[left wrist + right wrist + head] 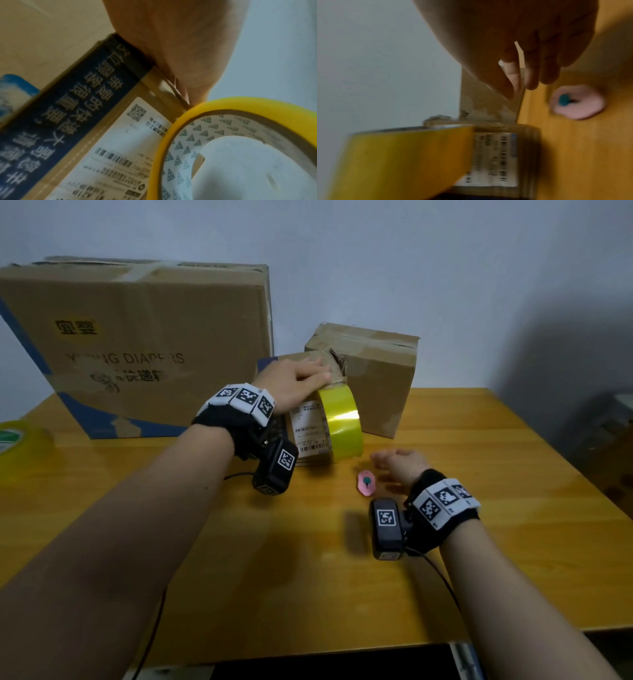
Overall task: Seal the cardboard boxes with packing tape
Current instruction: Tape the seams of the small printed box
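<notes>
A small cardboard box [310, 426] with a white shipping label stands mid-table. My left hand [298, 378] lies flat on its top, fingers straight and pressing down; the left wrist view shows the palm [171, 40] on the box's upper edge. A yellow packing tape roll [342, 422] hangs upright against the box's front face, its strip running up under my left fingers. The roll's patterned core [197, 142] shows from the left wrist. My right hand [397, 463] hovers over the table just right of the roll, fingers loosely curled and holding nothing. A pink cutter [366, 482] lies beside it.
A large diaper box [137, 344] stands at the back left, taped on top. A second brown box [380, 378] sits behind the small one to the right. Another tape roll [20, 446] rests at the far left edge of the wooden table [308, 577].
</notes>
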